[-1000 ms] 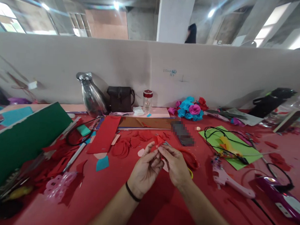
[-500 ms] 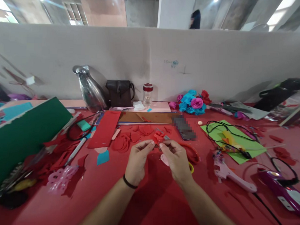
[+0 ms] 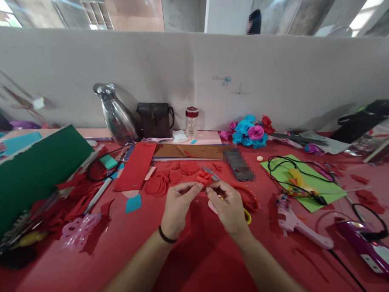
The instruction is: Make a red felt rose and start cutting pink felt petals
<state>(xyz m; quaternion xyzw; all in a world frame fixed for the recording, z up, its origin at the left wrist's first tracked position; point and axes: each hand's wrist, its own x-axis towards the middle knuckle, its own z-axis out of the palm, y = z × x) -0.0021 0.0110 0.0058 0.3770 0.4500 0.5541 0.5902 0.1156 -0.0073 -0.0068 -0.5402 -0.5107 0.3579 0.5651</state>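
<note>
Between my two hands is a small red paper flower [image 3: 203, 177], its ruffled petals facing away from me. My left hand [image 3: 181, 205] pinches its lower edge with thumb and forefinger. From the other side my right hand [image 3: 227, 204] pinches it the same way, fingertips almost meeting the left ones. Behind and under the right hand lie scissors [image 3: 251, 199] with orange and yellow handles, partly hidden. A pale pink paper piece [image 3: 212, 205] shows beside the right thumb. Red paper petals [image 3: 157, 184] lie loose left of the flower.
At right are a pink glue gun [image 3: 303, 233], a purple device [image 3: 366, 245] and a green sheet [image 3: 303, 184] with a black cord. A phone [image 3: 239, 165] lies ahead. A steel jug [image 3: 117, 115], black bag [image 3: 154, 121], glass jar [image 3: 191, 123] and paper bouquet [image 3: 250, 133] stand along the wall.
The red flower has turned slightly between my fingertips, and its petals show more openly. Both hands stay nearly in place, still pinching it.
</note>
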